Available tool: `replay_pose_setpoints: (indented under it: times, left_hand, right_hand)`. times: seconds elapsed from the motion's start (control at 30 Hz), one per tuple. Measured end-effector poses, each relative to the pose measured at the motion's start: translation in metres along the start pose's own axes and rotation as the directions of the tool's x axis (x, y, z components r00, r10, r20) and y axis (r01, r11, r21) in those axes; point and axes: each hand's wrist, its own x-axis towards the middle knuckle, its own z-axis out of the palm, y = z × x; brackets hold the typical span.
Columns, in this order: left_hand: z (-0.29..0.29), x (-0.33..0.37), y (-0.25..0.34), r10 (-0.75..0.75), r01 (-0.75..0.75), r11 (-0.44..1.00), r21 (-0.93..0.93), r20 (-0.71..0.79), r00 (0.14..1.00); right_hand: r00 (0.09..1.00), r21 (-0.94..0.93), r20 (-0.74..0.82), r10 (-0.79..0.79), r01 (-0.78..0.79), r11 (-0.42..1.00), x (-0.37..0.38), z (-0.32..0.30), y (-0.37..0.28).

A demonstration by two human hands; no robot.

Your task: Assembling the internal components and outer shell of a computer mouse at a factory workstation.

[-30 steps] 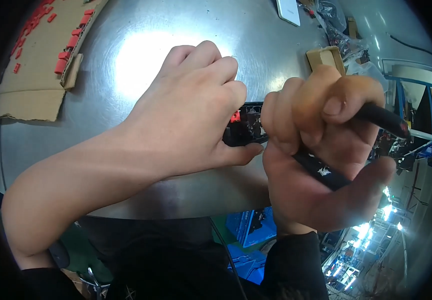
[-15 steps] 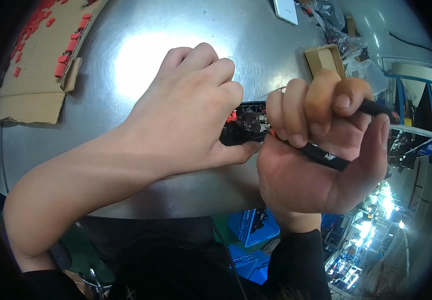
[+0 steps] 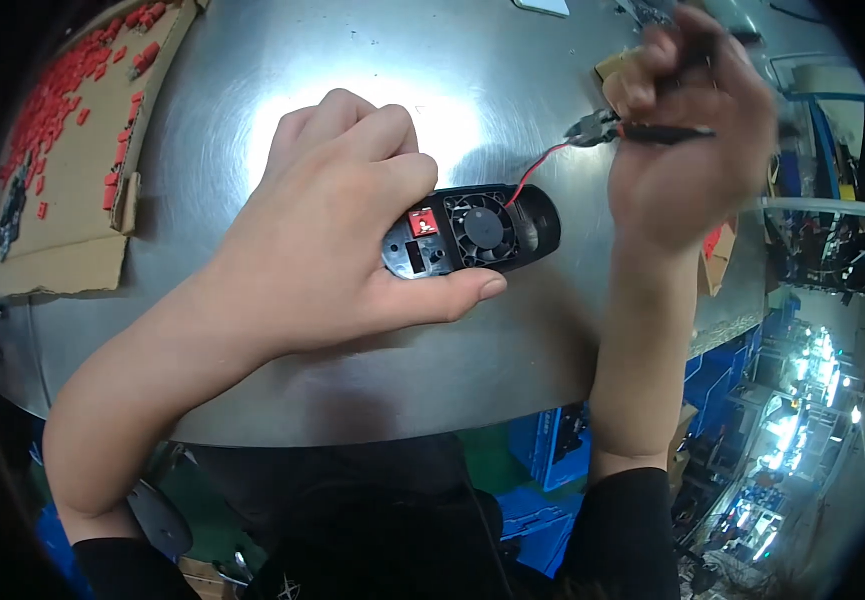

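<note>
My left hand [image 3: 338, 215] is closed around a black oval plastic housing [image 3: 545, 225] lying low over the metal table, its thumb along the near edge. Inside the housing sit a round black fan [image 3: 484, 228] and a small red square part [image 3: 423, 222]. From the fan a red wire [image 3: 531, 174] runs up to the right, into the jaws of a pair of pliers [image 3: 593, 129]. My right hand [image 3: 693, 165], raised above the table and blurred at the fingers, grips the dark handles of these pliers. The left fingers hide the housing's left end.
On the left of the metal table [image 3: 433, 385] is a cardboard tray [image 3: 63, 268] with many small red pieces. A cardboard box [image 3: 717, 272] with red pieces stands beyond my right forearm. Blue crates [image 3: 563, 452] are below the table edge. A white flat object [image 3: 543, 6] lies far back.
My right hand has moved up and away from the housing with the pliers, drawing the red wire out straight. The fan is now uncovered. My left hand has shifted slightly left, still holding the housing.
</note>
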Motion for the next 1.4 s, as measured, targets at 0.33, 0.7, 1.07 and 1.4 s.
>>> replay_pose_setpoints:
  times: [0.33, 0.7, 1.07, 1.4]
  left_hand:
    - [-0.006, -0.002, 0.000, 0.005, -0.004, 1.000, -0.009, 0.091, 0.996]
    - [-0.003, -0.004, 0.002, -0.008, 0.007, 1.000, 0.020, 0.057, 0.998]
    - [-0.008, -0.005, 0.001, -0.037, 0.040, 0.998, -0.038, 0.076, 0.996]
    - [-0.009, -0.005, -0.006, 0.003, -0.002, 1.000, -0.017, 0.059, 0.998]
  right_hand:
    - [0.715, -0.595, 0.660, 0.229, 0.313, 0.740, -0.016, 0.018, 0.003]
    - [0.601, -0.678, 0.581, 0.549, -0.015, 0.735, -0.027, 0.026, -0.010]
    - [0.740, -0.746, 0.464, 0.487, 0.031, 0.665, -0.015, 0.018, -0.007]
    - [0.853, -0.845, 0.521, 0.020, 0.512, 0.158, -0.008, -0.001, 0.032]
